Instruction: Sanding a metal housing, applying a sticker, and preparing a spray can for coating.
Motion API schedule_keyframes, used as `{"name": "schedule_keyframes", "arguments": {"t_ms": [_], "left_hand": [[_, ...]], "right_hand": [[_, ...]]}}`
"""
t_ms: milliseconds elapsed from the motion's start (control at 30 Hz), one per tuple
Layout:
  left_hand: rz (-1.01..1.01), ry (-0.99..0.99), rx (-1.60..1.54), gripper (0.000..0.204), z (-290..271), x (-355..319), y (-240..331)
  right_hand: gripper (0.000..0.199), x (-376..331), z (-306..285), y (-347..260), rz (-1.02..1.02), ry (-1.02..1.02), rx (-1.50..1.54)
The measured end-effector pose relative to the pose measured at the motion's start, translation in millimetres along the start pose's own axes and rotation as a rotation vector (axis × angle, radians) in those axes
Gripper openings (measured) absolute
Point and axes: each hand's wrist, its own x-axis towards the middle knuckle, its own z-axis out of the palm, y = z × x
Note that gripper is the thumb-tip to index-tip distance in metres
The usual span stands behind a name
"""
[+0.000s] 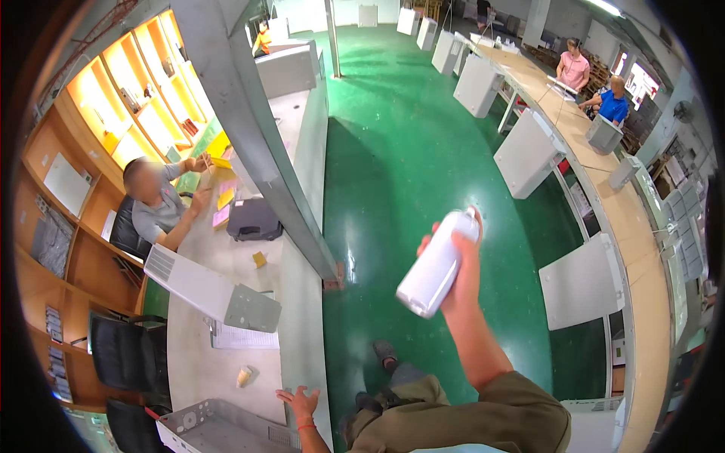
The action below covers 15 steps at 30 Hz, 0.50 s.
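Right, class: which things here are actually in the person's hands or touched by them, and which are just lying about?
In hand or touched:
right hand gripping a white spray can
left hand resting on the grey counter edge

Just lying about:
grey metal tray
white vented panel
dark case
sheet of paper
yellow pads

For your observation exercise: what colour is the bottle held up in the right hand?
White: the bottle in the right hand is plain white, seen best in the head view.

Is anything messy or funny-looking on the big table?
A little. A long white housing lies slantwise across the worktable, with loose paper beneath it. The right hand holds a white can in the air.
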Motion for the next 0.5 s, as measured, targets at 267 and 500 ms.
{"name": "schedule_keyframes", "arguments": {"t_ms": [267, 500], "left_hand": [[0.061, 0.159, -0.123, 0.05, 17, 3, -17], [0.111, 0.327, -0.426, 0.06, 27, -18, -27]], "right_hand": [[0.096, -91, 8, -18, -0.308, -0.11, -0.413], [0.098, -207, 10, -3, -0.293, -0.408, -0.583]]}}
